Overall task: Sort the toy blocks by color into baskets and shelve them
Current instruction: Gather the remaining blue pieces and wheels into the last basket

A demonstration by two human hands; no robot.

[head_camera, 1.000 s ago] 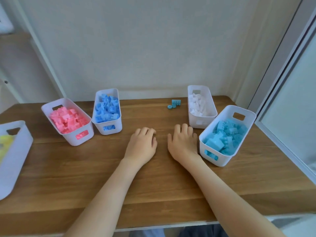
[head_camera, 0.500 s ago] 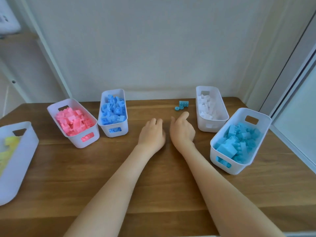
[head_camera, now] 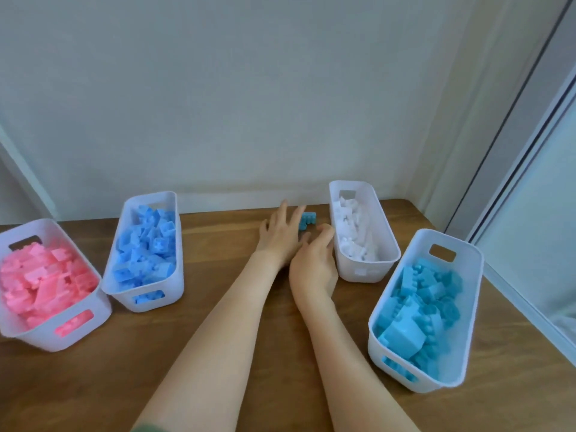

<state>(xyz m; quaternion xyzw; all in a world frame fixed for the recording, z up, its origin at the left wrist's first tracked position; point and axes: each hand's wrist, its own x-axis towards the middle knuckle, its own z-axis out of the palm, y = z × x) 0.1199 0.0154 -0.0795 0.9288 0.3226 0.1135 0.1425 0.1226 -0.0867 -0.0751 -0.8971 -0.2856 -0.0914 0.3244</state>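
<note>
Four white baskets stand on the wooden table [head_camera: 140, 353]. The pink basket [head_camera: 46, 336] holds pink blocks [head_camera: 46, 282], and the blue basket [head_camera: 178, 275] holds blue blocks [head_camera: 146, 244]. White blocks [head_camera: 355, 235] fill the white basket [head_camera: 385, 271], and teal blocks [head_camera: 417, 304] fill the teal basket [head_camera: 436, 381]. A few loose teal blocks [head_camera: 308, 219] lie by the back wall. My left hand [head_camera: 282, 235] reaches to them with straight fingers touching them. My right hand [head_camera: 314, 260] lies just in front, fingers curled down beside them; what they hold is hidden.
A pale wall runs close behind the table. A window frame [head_camera: 530, 169] stands at the right, just past the table's right edge. Bare wood shows at the front between the pink basket and the teal basket.
Both hands have slid forward from the middle of the table to the loose teal blocks at the back. The view has shifted, and the basket at the far left is out of sight.
</note>
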